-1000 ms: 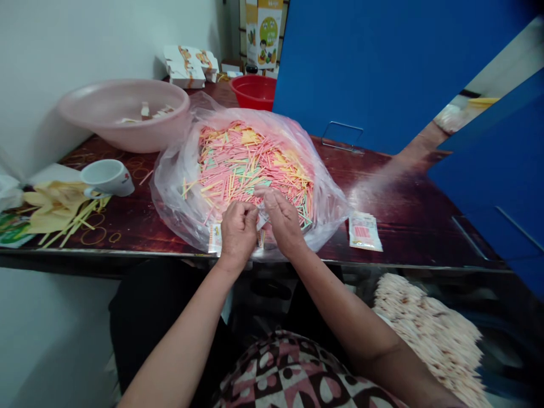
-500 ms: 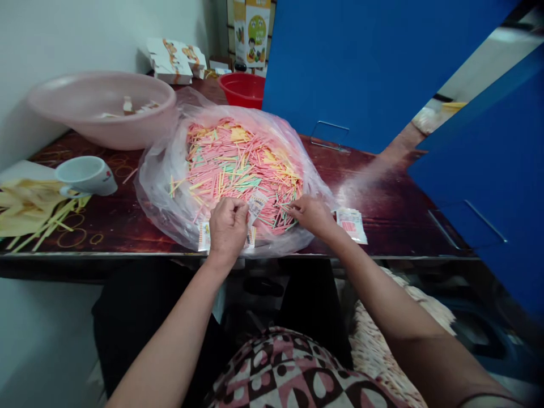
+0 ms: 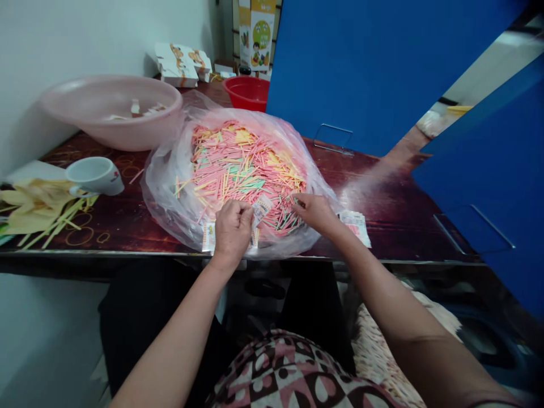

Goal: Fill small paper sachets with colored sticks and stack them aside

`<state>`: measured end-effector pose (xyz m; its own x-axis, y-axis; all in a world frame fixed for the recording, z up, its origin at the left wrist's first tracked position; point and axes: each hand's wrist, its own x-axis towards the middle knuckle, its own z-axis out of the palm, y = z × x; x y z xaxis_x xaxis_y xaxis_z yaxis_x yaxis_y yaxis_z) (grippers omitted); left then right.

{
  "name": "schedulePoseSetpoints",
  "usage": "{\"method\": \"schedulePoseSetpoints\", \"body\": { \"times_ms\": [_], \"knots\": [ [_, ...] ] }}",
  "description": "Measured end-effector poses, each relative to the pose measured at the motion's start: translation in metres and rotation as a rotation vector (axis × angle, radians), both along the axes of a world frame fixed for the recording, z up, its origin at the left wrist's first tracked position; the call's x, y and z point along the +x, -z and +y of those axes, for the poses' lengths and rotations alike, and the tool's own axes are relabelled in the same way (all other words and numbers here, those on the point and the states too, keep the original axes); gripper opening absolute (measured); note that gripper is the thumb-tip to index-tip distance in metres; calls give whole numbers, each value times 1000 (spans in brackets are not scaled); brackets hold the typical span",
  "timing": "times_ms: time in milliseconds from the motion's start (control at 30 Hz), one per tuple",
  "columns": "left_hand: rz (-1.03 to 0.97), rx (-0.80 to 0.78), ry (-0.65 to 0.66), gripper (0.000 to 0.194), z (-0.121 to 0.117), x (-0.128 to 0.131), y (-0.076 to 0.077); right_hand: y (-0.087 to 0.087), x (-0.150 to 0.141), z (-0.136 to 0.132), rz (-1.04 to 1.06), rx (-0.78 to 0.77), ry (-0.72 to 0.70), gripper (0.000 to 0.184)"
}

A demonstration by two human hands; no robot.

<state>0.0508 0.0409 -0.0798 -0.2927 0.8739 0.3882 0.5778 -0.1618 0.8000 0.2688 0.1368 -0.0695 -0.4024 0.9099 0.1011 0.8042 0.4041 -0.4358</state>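
A clear plastic bag (image 3: pixel 170 187) lies open on the dark wooden table (image 3: pixel 395 226), heaped with pink, yellow and green sticks (image 3: pixel 242 164). My left hand (image 3: pixel 232 229) is closed at the bag's near edge, pinching a small printed packet (image 3: pixel 260 208) that stands up between its fingers. My right hand (image 3: pixel 314 212) reaches into the right side of the pile, its fingers curled on the sticks; I cannot make out what they grip. More small packets (image 3: pixel 208 235) lie under the bag's front edge.
A pink basin (image 3: pixel 110 110) and a red bowl (image 3: pixel 249 90) stand behind the bag. A white cup (image 3: pixel 96 175) and yellow strips (image 3: pixel 36 207) lie at the left. A stack of packets (image 3: pixel 356 224) lies right of the bag. Blue panels (image 3: pixel 374 68) rise behind.
My right hand left the packet at the left hand and moved right into the stick pile. The left hand stayed put, still pinching the packet.
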Motion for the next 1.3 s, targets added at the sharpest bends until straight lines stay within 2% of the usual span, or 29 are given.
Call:
{"method": "schedulePoseSetpoints", "body": {
  "times_ms": [100, 200, 267, 367, 533, 700, 800, 933, 1000, 1200, 1300],
  "knots": [
    [8, 18, 3, 14, 1, 1, 0, -8, 0, -5, 327, -100, 90, 15],
    [20, 47, 7, 14, 1, 1, 1, -17, -11, -14, 803, -230, 116, 21],
    [26, 64, 11, 14, 2, 1, 2, -21, -23, -22, 1063, -236, 100, 29],
    [35, 79, 17, 15, 2, 1, 4, -22, -42, -34, 1228, -188, 86, 32],
    [50, 111, 29, 15, 1, 2, 5, -12, -61, -46, 1192, -193, 61, 30],
    [108, 147, 26, 18, 1, 2, 5, -6, -64, -45, 1128, -146, 45, 25],
    [159, 139, 13, 19, 0, 2, 5, -6, -63, -46, 1036, -169, 27, 26],
    [194, 124, 8, 23, 0, 2, 5, -7, -65, -53, 959, -149, -44, 41],
    [216, 124, 8, 25, 0, 2, 5, -7, -68, -57, 928, -110, -98, 41],
    [272, 145, -12, 25, 1, 2, 6, -3, -71, -62, 1111, -75, -46, 48],
    [296, 147, 3, 24, 1, 4, 7, -4, -75, -62, 1068, -84, -88, 49]
  ]
}}
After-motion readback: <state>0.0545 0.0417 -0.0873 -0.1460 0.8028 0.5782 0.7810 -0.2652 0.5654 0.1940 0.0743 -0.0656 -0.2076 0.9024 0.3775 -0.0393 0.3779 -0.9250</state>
